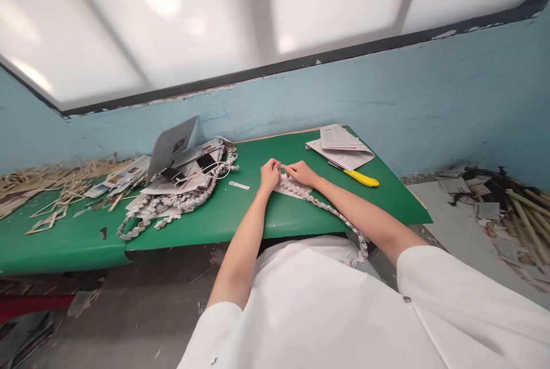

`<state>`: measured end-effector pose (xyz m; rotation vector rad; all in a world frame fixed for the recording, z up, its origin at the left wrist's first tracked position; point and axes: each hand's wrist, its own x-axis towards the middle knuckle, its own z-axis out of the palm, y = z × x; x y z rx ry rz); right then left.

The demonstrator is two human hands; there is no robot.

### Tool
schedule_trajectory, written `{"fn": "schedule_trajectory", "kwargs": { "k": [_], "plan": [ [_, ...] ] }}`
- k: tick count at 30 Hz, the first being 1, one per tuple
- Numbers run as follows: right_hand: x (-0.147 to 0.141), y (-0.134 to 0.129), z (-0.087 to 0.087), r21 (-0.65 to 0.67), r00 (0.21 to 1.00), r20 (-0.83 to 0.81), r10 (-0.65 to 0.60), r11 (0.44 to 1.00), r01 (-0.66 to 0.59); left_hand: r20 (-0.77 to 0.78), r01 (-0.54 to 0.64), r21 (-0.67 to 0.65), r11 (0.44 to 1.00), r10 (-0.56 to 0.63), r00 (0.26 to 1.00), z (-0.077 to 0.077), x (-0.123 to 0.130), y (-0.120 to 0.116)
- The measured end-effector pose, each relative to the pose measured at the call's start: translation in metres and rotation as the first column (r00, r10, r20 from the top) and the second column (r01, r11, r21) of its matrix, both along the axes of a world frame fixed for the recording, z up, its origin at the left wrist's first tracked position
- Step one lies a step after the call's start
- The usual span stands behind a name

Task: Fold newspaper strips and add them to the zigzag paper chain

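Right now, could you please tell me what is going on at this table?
The person's left hand and right hand meet above the green table, fingers closed around a small pale piece. A folded-paper chain runs from beneath them over the near edge. Folded newspapers and a yellow handle lie to the right.

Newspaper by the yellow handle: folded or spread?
Folded: the newspaper lies in compact, overlapping layers beside the yellow handle, not opened flat.
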<state>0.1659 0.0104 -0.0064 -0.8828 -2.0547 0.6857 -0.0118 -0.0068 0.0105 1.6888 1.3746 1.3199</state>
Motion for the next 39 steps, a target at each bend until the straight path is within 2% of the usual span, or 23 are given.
{"fn": "schedule_trajectory", "kwargs": {
  "k": [9, 21, 30, 39],
  "plan": [
    [-0.0001, 0.0046, -0.0047, -0.006, 0.999, 0.025, -0.025, 1.000, 0.025, -0.068, 0.038, 0.017, 0.999, -0.037, 0.997, 0.0005, -0.0017, -0.0019],
    [-0.0004, 0.0017, -0.0009, -0.002, 1.000, 0.024, -0.014, 1.000, 0.014, -0.053, 0.041, -0.007, 0.999, -0.041, 0.998, 0.0001, -0.0003, -0.0023],
    [-0.0002, 0.0076, -0.0071, -0.009, 0.999, 0.017, -0.045, 0.999, 0.046, -0.081, 0.043, 0.000, 0.999, -0.043, 0.996, -0.0034, -0.0016, 0.0001],
    [0.0001, 0.0046, -0.0036, 0.015, 0.999, 0.041, -0.016, 1.000, 0.015, -0.059, 0.053, -0.012, 0.999, -0.054, 0.997, -0.0042, -0.0018, 0.0007]
  ]
}}
